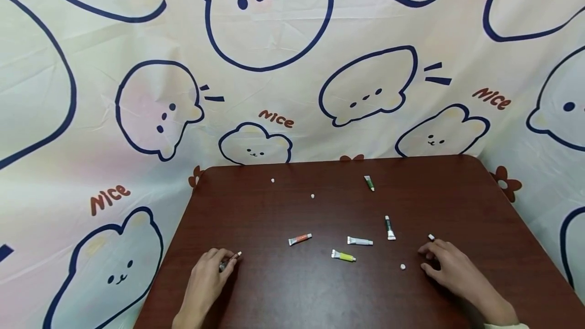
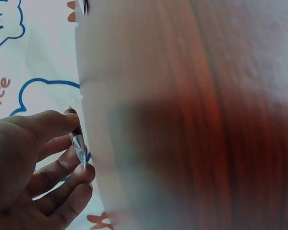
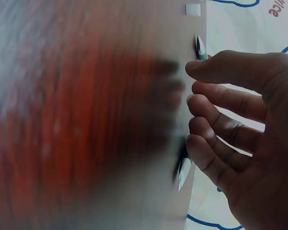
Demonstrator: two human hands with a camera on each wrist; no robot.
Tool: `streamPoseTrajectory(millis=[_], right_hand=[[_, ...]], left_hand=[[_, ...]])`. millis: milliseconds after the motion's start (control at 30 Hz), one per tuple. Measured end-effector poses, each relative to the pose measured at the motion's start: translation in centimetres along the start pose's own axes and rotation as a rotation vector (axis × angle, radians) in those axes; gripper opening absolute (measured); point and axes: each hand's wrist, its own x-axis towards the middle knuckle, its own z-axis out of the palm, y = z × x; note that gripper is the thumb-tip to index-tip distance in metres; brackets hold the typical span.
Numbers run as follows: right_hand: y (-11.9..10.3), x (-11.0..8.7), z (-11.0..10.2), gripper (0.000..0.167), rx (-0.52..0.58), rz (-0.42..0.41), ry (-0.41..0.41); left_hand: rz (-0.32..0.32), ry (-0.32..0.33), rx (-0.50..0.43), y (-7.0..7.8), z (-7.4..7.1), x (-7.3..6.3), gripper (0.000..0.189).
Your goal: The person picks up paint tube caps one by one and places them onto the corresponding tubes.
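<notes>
On the left side of the table, my left hand (image 1: 204,279) pinches a small paint tube (image 2: 78,140). Its body is brown and silver, and a white tip shows past the fingers in the head view. At the right, my right hand (image 1: 458,271) hovers low over the tabletop with loosely bent fingers and nothing between them. Just beyond its fingertips lies a small white cap (image 1: 431,237). Another white cap (image 1: 402,266) sits to the left of its thumb. A dark-banded paint tube (image 1: 389,228) lies further left of that hand.
Mid-table are an orange tube (image 1: 300,239), a silver-white tube (image 1: 360,241) and a yellow-green tube (image 1: 344,256). Toward the far edge lie a green tube (image 1: 369,183) and small white caps (image 1: 313,196). A patterned cloth (image 1: 256,90) hangs behind the brown table (image 1: 256,207).
</notes>
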Motion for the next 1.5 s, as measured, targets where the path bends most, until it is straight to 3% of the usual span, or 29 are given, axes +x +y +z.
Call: streamPoseTrajectory(millis=[300, 667, 900, 1200, 1500], right_hand=[[-0.8, 0.1, 0.6, 0.030, 0.021, -0.081, 0.043], [-1.5, 0.2, 1.7, 0.034, 0.091, -0.235, 0.089], [-1.8, 0.6, 2.0, 0.029, 0.105, -0.237, 0.078], [-1.7, 0.9, 2.5, 0.035, 0.134, -0.327, 0.131], [-2.4, 1.2, 2.3, 0.034, 0.173, -0.295, 0.088]], left_hand=[[0.078, 0.054, 0.007, 1.0, 0.2, 0.6, 0.014], [0.123, 0.058, 0.005, 1.9, 0.3, 0.9, 0.015], [0.156, 0.075, -0.002, 2.5, 0.5, 1.1, 0.015], [0.180, 0.081, -0.003, 3.2, 0.7, 1.4, 0.015], [0.231, 0.122, -0.018, 4.0, 1.1, 1.4, 0.018]])
